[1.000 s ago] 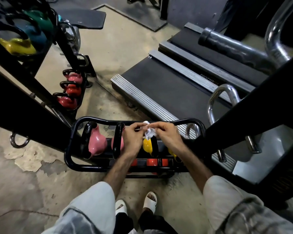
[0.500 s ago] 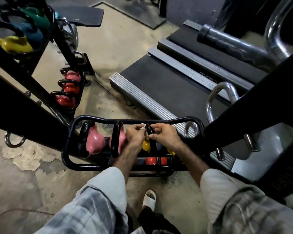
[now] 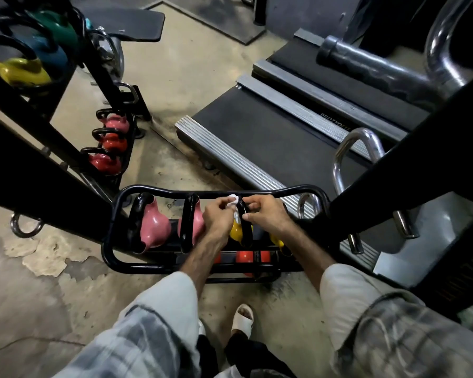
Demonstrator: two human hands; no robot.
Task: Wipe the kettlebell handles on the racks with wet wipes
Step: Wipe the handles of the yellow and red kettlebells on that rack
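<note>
A low black rack [image 3: 112,233] holds two pink kettlebells [image 3: 155,227] and a yellow kettlebell [image 3: 236,232] with a black handle [image 3: 245,230]. My left hand [image 3: 217,218] pinches a white wet wipe [image 3: 233,201] against the left side of that handle. My right hand [image 3: 268,214] pinches the handle from its right side, near the top. A second yellow kettlebell [image 3: 277,240] is mostly hidden under my right forearm. Red kettlebells [image 3: 243,257] sit on the shelf below.
A tall black rack [image 3: 38,148] at left carries a pink kettlebell and two red ones [image 3: 109,144], with yellow, blue and green ones [image 3: 19,72] higher up. A treadmill [image 3: 271,132] lies behind. A black machine frame [image 3: 410,165] with chrome handles stands at right.
The wipe went from held up between both hands onto the yellow kettlebell's handle. Both hands came down onto that handle and stay there.
</note>
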